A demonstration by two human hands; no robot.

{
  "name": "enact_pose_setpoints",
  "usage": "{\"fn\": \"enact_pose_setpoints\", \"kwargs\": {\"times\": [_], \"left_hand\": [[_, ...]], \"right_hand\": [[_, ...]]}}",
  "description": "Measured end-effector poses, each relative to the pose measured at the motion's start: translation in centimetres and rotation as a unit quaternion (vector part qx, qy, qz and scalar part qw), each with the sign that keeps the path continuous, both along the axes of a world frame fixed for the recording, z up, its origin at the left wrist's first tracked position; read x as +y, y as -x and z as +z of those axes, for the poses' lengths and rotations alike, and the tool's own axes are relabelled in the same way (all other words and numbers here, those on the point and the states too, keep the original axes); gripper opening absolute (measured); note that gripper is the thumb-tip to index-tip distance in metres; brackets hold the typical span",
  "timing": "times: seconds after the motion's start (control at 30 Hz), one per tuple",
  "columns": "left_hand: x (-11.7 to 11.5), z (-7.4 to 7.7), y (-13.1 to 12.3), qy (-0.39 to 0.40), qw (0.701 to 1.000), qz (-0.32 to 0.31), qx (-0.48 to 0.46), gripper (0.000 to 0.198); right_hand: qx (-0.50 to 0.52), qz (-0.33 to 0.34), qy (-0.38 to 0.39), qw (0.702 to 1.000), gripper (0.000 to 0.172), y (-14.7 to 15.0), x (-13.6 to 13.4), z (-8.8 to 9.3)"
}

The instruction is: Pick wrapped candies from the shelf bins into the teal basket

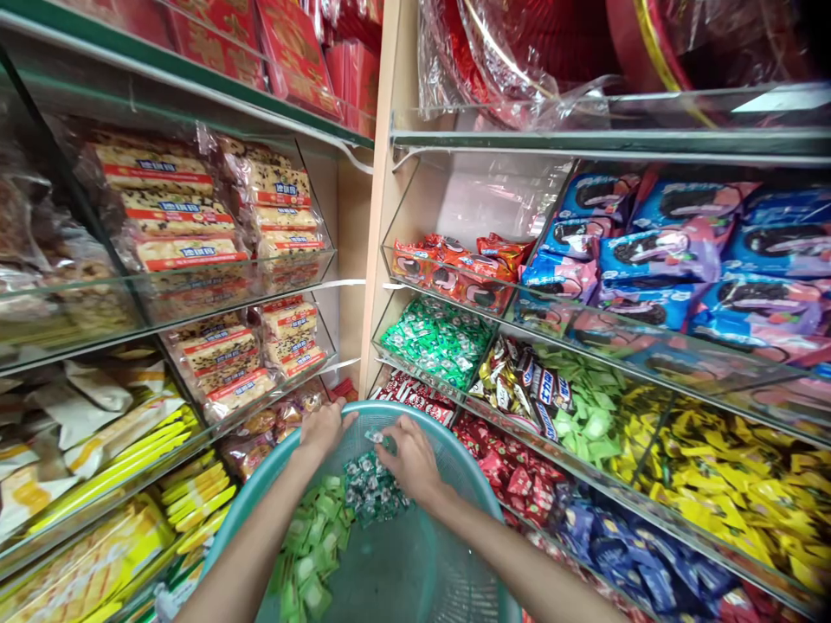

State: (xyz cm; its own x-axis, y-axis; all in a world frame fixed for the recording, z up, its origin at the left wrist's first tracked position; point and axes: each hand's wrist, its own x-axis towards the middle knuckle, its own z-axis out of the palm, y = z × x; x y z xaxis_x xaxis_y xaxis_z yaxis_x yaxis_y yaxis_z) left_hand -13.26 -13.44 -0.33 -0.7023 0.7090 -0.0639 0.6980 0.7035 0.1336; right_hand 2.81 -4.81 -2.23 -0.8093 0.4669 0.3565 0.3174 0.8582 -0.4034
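A teal plastic basket stands in front of me, its far rim against the shelf corner. My left hand grips that rim at the back left, fingers over the edge and thumb toward the inside. Over the inside of the basket, my right hand pinches a small candy in a clear and green wrapper. Below it lies a heap of similar dark green wrapped candies. Light green wrapped candies fill the basket's left side.
Glass-fronted shelves rise on both sides. At right are bright green candies, yellow packets, blue packs and red candies. Packaged nougat-like bars fill the left shelf. A wooden post divides the corner.
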Motion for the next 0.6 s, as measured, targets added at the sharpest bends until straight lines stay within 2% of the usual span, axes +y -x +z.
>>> {"fn": "enact_pose_setpoints", "kwargs": {"times": [0.1, 0.23, 0.4, 0.6], "left_hand": [[0.1, -0.4, 0.1, 0.002, 1.0, -0.005, -0.001, 0.041], [0.1, -1.0, 0.5, 0.012, 1.0, -0.01, -0.007, 0.04], [0.0, -1.3, 1.0, 0.025, 0.999, -0.037, 0.003, 0.039], [0.1, -1.5, 1.5, 0.013, 0.997, -0.078, 0.002, 0.039]], "right_hand": [[-0.065, -0.03, 0.03, 0.997, 0.012, 0.1, 0.3, -2.7], [-0.089, -0.057, 0.062, 0.992, 0.016, 0.2, -0.2, -4.3], [-0.107, -0.085, 0.082, 0.987, 0.017, 0.3, -1.7, -5.2], [-0.105, -0.11, 0.084, 0.985, 0.016, 0.2, -2.6, -5.1]]}}
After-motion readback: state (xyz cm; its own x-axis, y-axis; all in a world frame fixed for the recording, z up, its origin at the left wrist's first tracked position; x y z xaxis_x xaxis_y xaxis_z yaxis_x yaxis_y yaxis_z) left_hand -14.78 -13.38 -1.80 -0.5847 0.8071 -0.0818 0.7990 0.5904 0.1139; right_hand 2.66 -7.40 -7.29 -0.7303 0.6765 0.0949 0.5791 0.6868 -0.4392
